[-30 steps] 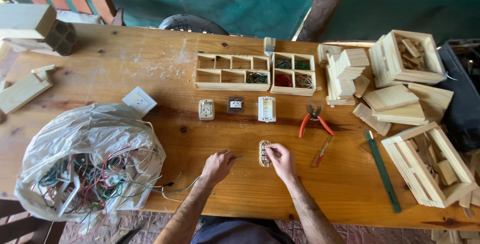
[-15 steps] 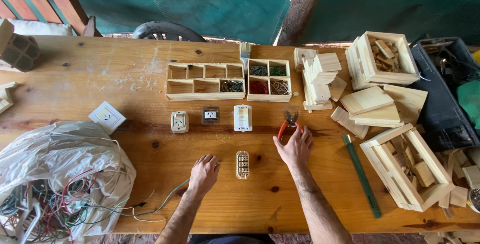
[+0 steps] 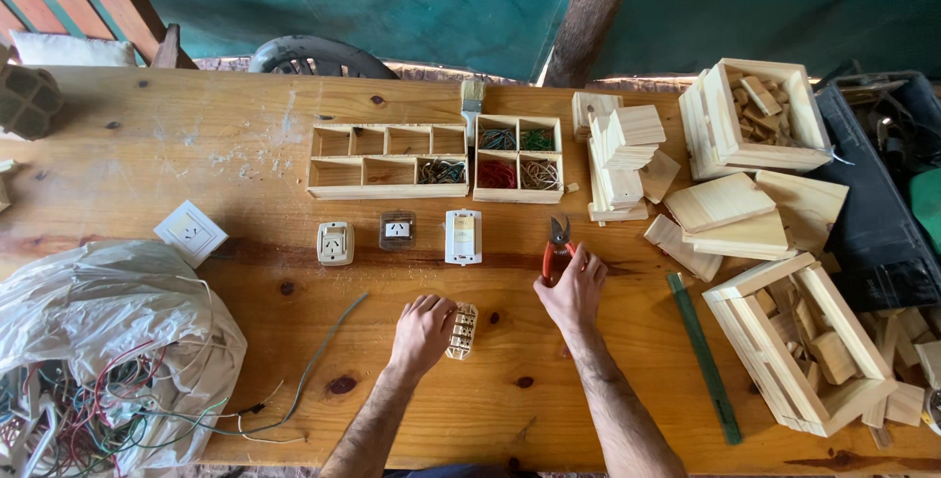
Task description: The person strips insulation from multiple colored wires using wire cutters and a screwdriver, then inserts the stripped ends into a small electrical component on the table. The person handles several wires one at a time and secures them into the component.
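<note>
Left hand (image 3: 423,329) flat on the wooden worktop (image 3: 176,154) near the front edge, fingers loosely together, fingertips touching the left side of a small cream switch frame (image 3: 462,330) lying just right of it; not pinching anything. Right hand (image 3: 573,287) a little further in, palm down over the red-handled pliers (image 3: 556,248), fingers curled onto the handles, steel nose pointing toward the far edge; whether the handles are truly gripped, cannot tell. Behind the hands, in a row from left to right: cream socket module (image 3: 335,243), clear-cased module (image 3: 397,230), white switch plate (image 3: 463,236). Further back, toward the far edge, a long wooden divider tray (image 3: 387,161) and beside it a square four-compartment tray (image 3: 518,158) holding coils of wire, with a paintbrush (image 3: 472,100) between them at the back. White wall socket (image 3: 190,233) toward the left edge, above a clear plastic bag (image 3: 108,341) stuffed with tangled coloured wires at the front left corner. Loose grey cable (image 3: 323,351) trailing from the bag toward the left hand. Right side: stacked wooden blocks (image 3: 622,154), two slatted wooden crates (image 3: 794,341), a green flat bar (image 3: 702,352) near the front right.
</note>
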